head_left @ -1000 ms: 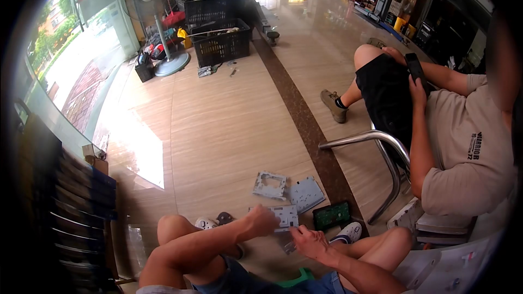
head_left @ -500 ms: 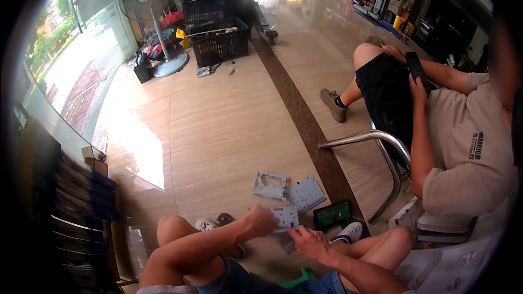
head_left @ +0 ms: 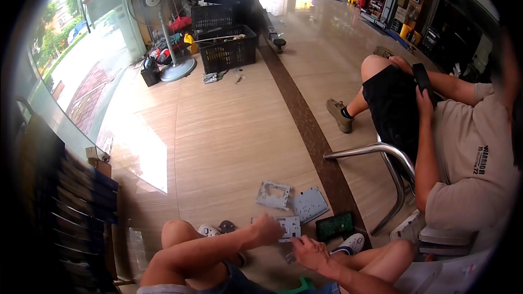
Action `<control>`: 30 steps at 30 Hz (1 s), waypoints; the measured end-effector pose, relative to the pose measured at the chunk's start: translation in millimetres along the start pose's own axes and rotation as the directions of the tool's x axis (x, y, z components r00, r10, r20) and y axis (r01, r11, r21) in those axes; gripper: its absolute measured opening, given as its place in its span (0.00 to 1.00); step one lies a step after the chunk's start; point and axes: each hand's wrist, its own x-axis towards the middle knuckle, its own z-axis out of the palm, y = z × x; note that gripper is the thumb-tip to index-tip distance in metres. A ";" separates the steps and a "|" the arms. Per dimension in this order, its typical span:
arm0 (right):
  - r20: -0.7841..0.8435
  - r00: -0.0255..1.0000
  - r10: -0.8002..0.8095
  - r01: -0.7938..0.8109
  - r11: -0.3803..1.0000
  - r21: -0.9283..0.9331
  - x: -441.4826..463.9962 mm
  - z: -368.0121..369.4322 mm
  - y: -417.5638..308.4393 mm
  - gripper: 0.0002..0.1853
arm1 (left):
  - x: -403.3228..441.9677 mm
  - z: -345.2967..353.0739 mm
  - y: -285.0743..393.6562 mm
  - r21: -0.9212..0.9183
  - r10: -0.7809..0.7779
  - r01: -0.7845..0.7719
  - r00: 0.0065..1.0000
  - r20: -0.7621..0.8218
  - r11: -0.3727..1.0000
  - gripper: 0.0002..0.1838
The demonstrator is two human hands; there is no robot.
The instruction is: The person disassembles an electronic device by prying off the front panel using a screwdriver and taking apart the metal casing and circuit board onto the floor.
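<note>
A light grey metal plate (head_left: 290,225) with cut-outs is between my hands, low in the head view. My left hand (head_left: 267,231) is closed over the plate's left part; what its fingers hold, if anything, is hidden. At the plate's lower right corner, my right hand (head_left: 311,252) has its fingers bent and pinched on the edge. Just beyond lie a grey metal frame (head_left: 262,198) with a square opening and a flat grey metal cover (head_left: 309,204). A green circuit board (head_left: 334,226) in a dark surround rests right of them, by my shoe.
At the right, a person (head_left: 457,147) sits on a metal-framed chair (head_left: 400,155), holding a dark phone (head_left: 423,80). A standing fan (head_left: 177,69) and black crates (head_left: 227,50) are at the back left. Dark blue stacked items (head_left: 90,190) line the left side.
The camera has tilted slightly, so the scene sits a little lower and further right. Both hands stay at the metal plate, with little visible change in their grip.
</note>
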 end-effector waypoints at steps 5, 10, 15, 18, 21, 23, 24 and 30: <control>0.129 0.991 0.021 -0.022 1.000 0.006 -4.1 -2.1 -0.3 0.14 | 1.8 6.8 -1.3 0.003 0.020 -0.020 1.000 -0.002 1.000 0.16; 0.033 0.997 -0.063 0.062 0.997 0.043 -5.1 0.1 -3.7 0.12 | 2.2 16.6 -5.3 0.047 0.060 -0.054 0.991 -0.117 0.997 0.09; 0.058 0.998 0.024 -0.025 1.000 0.017 -4.8 -4.2 -5.6 0.12 | 0.6 15.1 -4.4 0.060 0.069 -0.062 0.989 -0.133 0.996 0.09; 0.089 0.985 0.150 -0.141 0.985 -0.101 -0.7 -17.9 -17.0 0.12 | -3.2 10.0 -2.6 0.063 0.057 -0.050 0.992 -0.115 0.997 0.10; 0.093 0.970 0.223 -0.203 0.960 -0.191 2.6 -25.3 -21.6 0.12 | -3.8 10.1 -2.3 0.053 0.052 -0.047 0.993 -0.102 0.997 0.10; 0.084 0.976 0.202 -0.181 0.961 -0.211 2.1 -22.2 -18.5 0.12 | -3.5 11.9 -3.1 0.058 0.052 -0.046 0.994 -0.101 0.997 0.11; 0.076 0.983 0.170 -0.151 0.966 -0.210 0.5 -17.1 -13.1 0.11 | -4.0 11.7 -2.5 0.062 0.048 -0.041 0.993 -0.106 0.997 0.11; 0.036 0.994 0.103 -0.093 0.972 -0.215 -1.7 -16.6 -14.0 0.08 | -5.9 12.1 -0.5 0.060 0.024 -0.018 0.994 -0.110 0.998 0.11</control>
